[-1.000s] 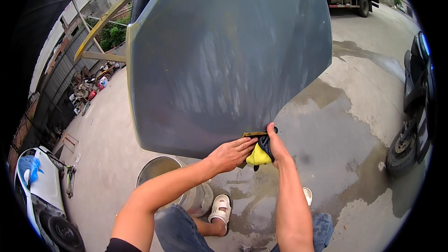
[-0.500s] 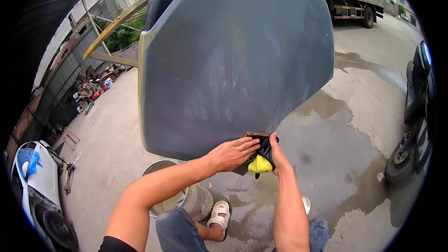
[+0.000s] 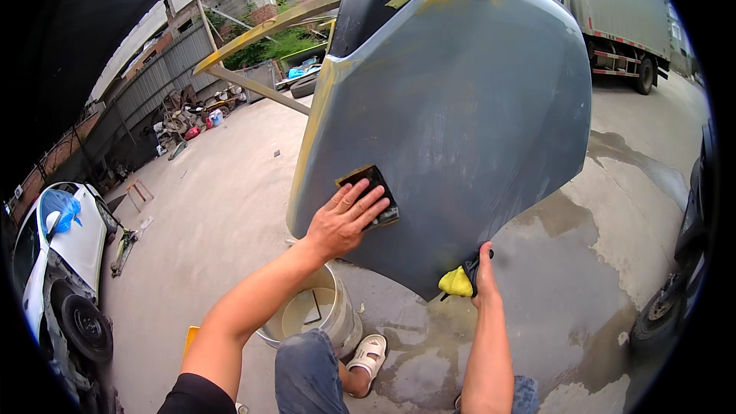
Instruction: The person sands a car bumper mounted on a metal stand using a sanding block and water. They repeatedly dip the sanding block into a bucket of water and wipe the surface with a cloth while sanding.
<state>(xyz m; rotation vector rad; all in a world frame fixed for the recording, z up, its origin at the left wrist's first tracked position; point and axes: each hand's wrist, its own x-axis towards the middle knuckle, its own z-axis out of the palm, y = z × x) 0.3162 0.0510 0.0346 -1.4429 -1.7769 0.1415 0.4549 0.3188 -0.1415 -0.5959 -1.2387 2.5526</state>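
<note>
A large grey car body panel (image 3: pixel 460 115) stands upright in front of me, its surface dull and streaked. My left hand (image 3: pixel 345 218) presses a dark sanding block (image 3: pixel 372 188) flat against the panel's lower left area. At the panel's bottom tip my right hand (image 3: pixel 483 276) grips the edge together with a yellow cloth (image 3: pixel 456 284) and a bit of dark cloth.
A pale bucket (image 3: pixel 310 314) stands on the wet concrete by my knee and sandalled foot (image 3: pixel 368 356). A white car (image 3: pixel 61 261) sits at the left, a truck (image 3: pixel 613 23) at the back right, and a dark vehicle wheel (image 3: pixel 667 307) at the right.
My left hand has left the panel's bottom tip and moved up and left with the sanding block. The right hand stays at the tip with the yellow cloth. My view swung right.
</note>
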